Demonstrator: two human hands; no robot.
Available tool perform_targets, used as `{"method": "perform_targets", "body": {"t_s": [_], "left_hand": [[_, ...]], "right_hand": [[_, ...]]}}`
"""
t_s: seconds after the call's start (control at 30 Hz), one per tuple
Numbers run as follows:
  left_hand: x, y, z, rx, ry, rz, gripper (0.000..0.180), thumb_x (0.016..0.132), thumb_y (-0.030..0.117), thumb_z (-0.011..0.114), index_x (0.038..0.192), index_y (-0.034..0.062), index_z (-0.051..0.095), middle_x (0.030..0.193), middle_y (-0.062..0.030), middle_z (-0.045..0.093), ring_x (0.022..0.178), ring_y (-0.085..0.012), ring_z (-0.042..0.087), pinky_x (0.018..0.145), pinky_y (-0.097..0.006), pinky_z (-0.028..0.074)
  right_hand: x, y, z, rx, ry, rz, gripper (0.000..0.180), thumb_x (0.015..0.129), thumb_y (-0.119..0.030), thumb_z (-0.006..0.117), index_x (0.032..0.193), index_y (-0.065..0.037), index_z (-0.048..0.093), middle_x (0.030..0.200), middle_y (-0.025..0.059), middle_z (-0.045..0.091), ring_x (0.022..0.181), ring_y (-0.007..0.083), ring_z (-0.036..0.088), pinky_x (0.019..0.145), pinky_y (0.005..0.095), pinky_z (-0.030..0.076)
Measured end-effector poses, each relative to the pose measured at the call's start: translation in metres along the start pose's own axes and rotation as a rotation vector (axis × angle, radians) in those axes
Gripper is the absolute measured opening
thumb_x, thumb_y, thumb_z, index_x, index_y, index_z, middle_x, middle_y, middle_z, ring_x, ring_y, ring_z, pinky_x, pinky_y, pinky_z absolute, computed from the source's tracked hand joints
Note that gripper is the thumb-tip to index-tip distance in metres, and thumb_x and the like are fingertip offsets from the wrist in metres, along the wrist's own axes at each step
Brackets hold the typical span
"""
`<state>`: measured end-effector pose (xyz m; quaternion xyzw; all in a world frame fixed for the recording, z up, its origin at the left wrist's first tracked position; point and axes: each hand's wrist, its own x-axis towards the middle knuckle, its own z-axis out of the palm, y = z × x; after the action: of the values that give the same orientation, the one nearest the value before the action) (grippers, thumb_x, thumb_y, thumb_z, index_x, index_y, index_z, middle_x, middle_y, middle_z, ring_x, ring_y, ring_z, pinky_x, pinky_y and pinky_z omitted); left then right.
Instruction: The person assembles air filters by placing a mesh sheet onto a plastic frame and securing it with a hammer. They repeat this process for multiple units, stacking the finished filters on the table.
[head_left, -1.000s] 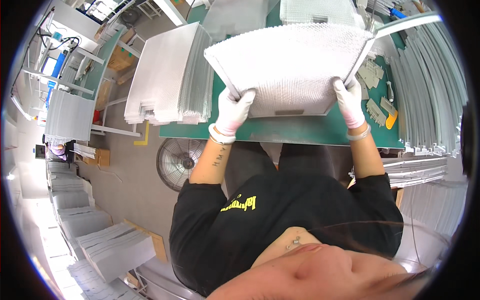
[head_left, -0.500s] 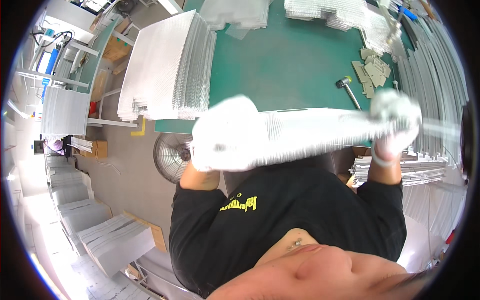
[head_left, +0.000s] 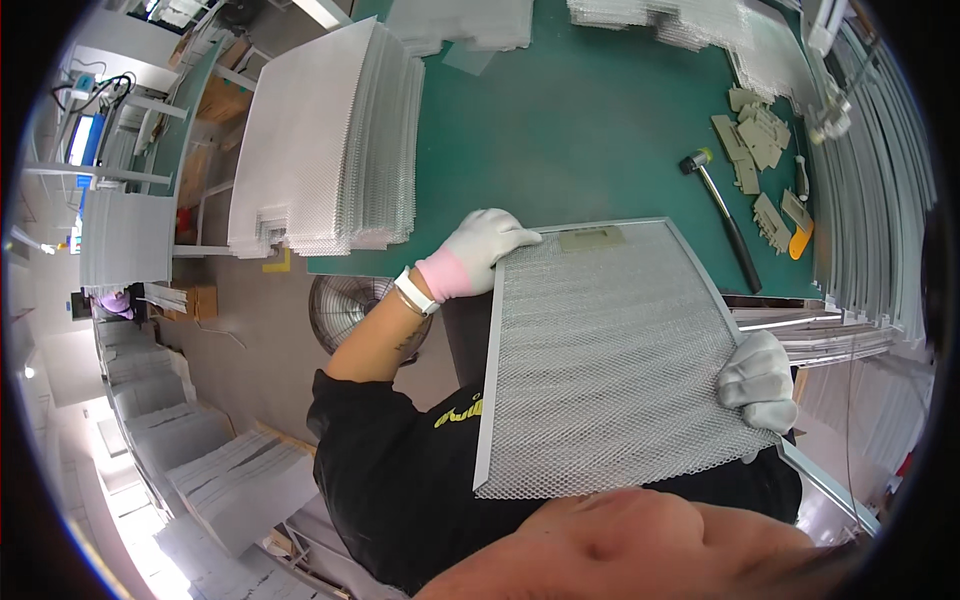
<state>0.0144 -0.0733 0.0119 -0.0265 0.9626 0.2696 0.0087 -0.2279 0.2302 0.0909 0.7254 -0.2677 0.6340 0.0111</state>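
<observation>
A silver mesh filter panel (head_left: 610, 350) with metal edging is held up at the table's near edge, its broad face showing. A beige latch plate (head_left: 590, 239) sits in its far edge. In a white glove with a pink cuff, my left hand (head_left: 482, 250) grips the far left corner. My gloved right hand (head_left: 757, 382) is closed round the right edge, lower down. Below that hand a metal frame strip (head_left: 825, 485) sticks out past the mesh at the lower right; whether it is attached there is hidden. The panel's near edge lacks visible edging.
On the green table (head_left: 560, 130) stands a tall stack of mesh sheets (head_left: 320, 140) at left. A mallet (head_left: 722, 215), beige plates (head_left: 755, 140) and an orange-handled tool (head_left: 800, 242) lie right. Metal strips (head_left: 880, 190) line the right side. A floor fan (head_left: 345, 310) stands below left.
The panel has turned from nearly edge-on and blurred to face-up view. My right hand has moved down toward my body; my left hand has shifted slightly to the right.
</observation>
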Motion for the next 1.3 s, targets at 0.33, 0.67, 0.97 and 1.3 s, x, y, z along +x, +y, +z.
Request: {"method": "perform_targets", "body": {"t_s": [0.33,0.67,0.97,1.3], "left_hand": [[0.100,0.017,-0.015,-0.115,-0.150,0.182,0.045,0.097,0.027,0.050,0.131,-0.0006,0.058,0.122,-0.0222,0.063,0.116,-0.0368,0.059,0.104,-0.048,0.043],[0.129,0.029,0.032,-0.307,-0.251,0.208,0.051,0.097,0.028,0.048,0.138,-0.0024,0.049,0.138,-0.0215,0.055,0.132,-0.0357,0.049,0.113,-0.044,0.036],[0.062,0.038,-0.072,-0.688,-0.090,0.146,0.055,0.100,0.043,0.047,0.130,-0.0011,0.059,0.114,-0.0248,0.068,0.107,-0.0369,0.066,0.097,-0.046,0.049],[0.023,0.101,-0.077,-0.439,1.222,0.465,0.032,0.091,0.031,0.074,0.097,0.0023,0.061,0.082,-0.0089,0.061,0.069,-0.0218,0.058,0.057,-0.035,0.045]], "right_hand": [[-0.014,-0.001,0.010,-0.033,0.121,-0.046,0.017,0.078,-0.002,0.061,0.083,-0.007,0.045,0.074,0.0111,0.064,0.048,0.0141,0.056,0.047,0.0274,0.043],[-0.020,-0.017,0.001,-0.100,0.034,0.080,0.026,0.076,-0.003,0.071,0.086,-0.009,0.048,0.083,0.0074,0.066,0.065,0.0186,0.062,0.057,0.0335,0.051],[0.036,0.023,-0.020,-0.059,-0.045,0.106,0.017,0.089,-0.016,0.067,0.091,-0.005,0.054,0.085,0.0091,0.067,0.070,0.0225,0.062,0.057,0.0370,0.049],[0.060,0.096,-0.018,-0.060,0.426,0.412,0.038,0.098,-0.037,0.064,0.103,-0.001,0.056,0.087,0.0141,0.062,0.073,0.0210,0.055,0.064,0.0337,0.043]]}}
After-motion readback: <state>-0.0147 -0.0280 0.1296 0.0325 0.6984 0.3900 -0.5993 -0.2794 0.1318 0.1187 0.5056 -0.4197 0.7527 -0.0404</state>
